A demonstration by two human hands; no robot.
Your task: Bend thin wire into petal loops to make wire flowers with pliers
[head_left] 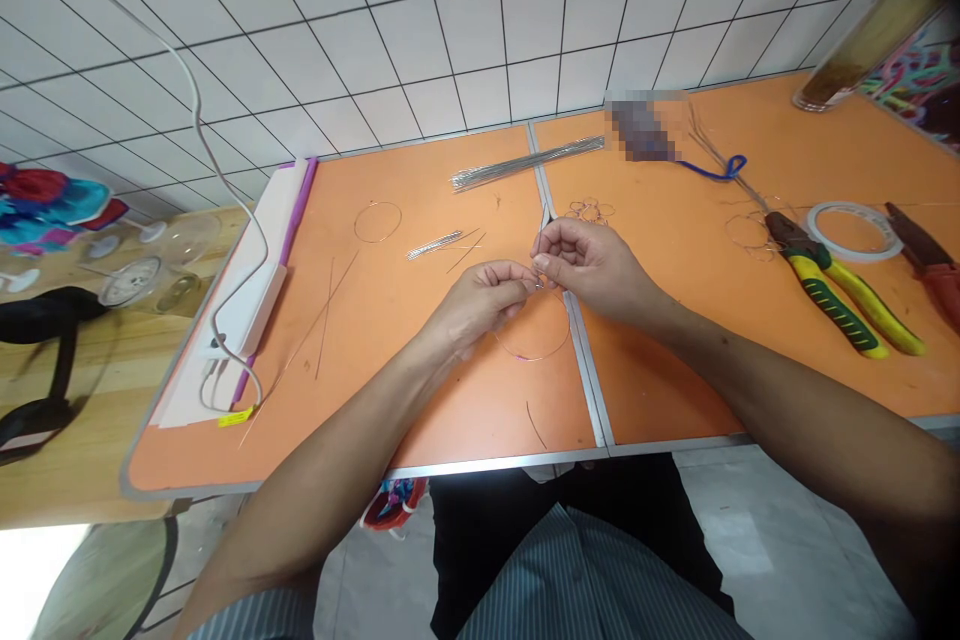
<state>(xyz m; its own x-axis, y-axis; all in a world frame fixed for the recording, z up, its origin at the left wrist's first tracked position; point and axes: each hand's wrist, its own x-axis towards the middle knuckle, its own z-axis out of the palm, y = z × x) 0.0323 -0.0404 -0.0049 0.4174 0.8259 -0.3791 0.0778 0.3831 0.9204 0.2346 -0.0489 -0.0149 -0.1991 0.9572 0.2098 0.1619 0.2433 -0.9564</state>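
Presently, the wire ring [525, 358] is below your paired hands, near the front edge of the counter [675, 370] and just left of the metal seam [587, 375]; whether it rests on the surface or hangs above it, you cannot tell. The fingers of your left hand [487, 302] are pinched on the ring's upper end, and those of your right hand [579, 258] are closed on it at nearly the same point; exactly how the ends meet is hidden by the fingertips. A likely fault is slippage: wire this thin offers little to grip, so uneven pressure could let one end spring away and the curve lose its roundness. Pulling sideways could also kink it, and the seam's raised look suggests a place where the lower arc might catch. A dropped ring could mingle with the tangled loops [589, 210] just beyond your right hand. As for room, the front edge runs beneath your forearms, with a loose wire piece [536, 425] near it; the wire bundle [517, 167] bounds forward travel. To the left, the short bundle [435, 245] lies near your left hand; to the right, the yellow-handled pliers [825, 270] lie well apart from your right hand, so sideways movement probably has more margin there.
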